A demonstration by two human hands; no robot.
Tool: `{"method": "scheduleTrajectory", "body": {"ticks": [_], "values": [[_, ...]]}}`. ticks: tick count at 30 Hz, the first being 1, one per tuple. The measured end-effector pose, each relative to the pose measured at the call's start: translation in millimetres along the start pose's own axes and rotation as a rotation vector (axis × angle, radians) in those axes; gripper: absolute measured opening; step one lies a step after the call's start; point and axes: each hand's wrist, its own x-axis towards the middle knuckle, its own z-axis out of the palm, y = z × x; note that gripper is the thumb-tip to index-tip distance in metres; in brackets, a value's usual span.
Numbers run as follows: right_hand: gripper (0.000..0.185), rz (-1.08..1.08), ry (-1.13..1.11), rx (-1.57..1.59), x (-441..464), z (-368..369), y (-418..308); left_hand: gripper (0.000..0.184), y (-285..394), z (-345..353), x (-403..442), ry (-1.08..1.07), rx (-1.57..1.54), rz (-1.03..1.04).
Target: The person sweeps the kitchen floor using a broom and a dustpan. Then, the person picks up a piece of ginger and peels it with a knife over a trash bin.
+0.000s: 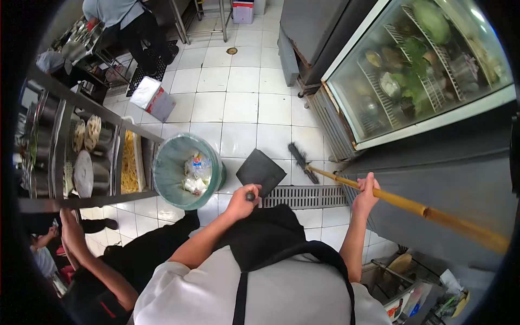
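My left hand (244, 201) is wrapped round the upright handle of a dark dustpan (261, 170), whose flat pan is over the white floor tiles in front of me. In my right hand (366, 194) is the long bamboo handle of a broom (425, 212). The pole slants from the lower right down to the broom's dark bristles (302, 162), which are at the floor right of the dustpan. A gap of bare tile separates bristles and pan. To the left of the dustpan stands a green bin (187, 172) with plastic and paper rubbish inside.
A metal floor drain (309, 197) runs just before me. On the right is a glass-door fridge (417, 70) with vegetables. Metal shelving (81, 203) with pots stands left, beside a co-worker's arm (95, 260). A box (154, 99) and another person (122, 21) are further off.
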Motion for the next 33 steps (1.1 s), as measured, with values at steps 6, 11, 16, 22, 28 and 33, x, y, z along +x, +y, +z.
{"method": "scheduleTrajectory", "body": {"ticks": [6, 11, 16, 22, 28, 33], "values": [[0.039, 0.047, -0.133, -0.077, 91.1, 54.0, 91.6, 0.021, 7.7, -17.6, 78.0, 0.161, 0.023, -0.052], [0.038, 0.149, -0.237, -0.149, 187.3, 117.3, 169.8, 0.024, 36.1, -46.7, 152.9, 0.353, -0.171, -0.174], [0.035, 0.197, -0.413, -0.061, 278.9, 193.6, 158.1, 0.025, 83.3, -66.3, 208.8, 0.626, -0.217, -0.18], [0.032, 0.286, -0.593, -0.02, 325.2, 245.7, 173.4, 0.024, 101.7, -75.7, 255.7, 0.854, -0.382, -0.218], [0.029, 0.302, -0.675, -0.064, 332.6, 292.1, 199.1, 0.024, 79.3, -115.5, 305.5, 1.095, -0.626, -0.171], [0.032, 0.377, -0.69, -0.21, 323.6, 308.4, 244.2, 0.024, 52.3, -153.9, 356.9, 1.089, -0.735, -0.167]]}}
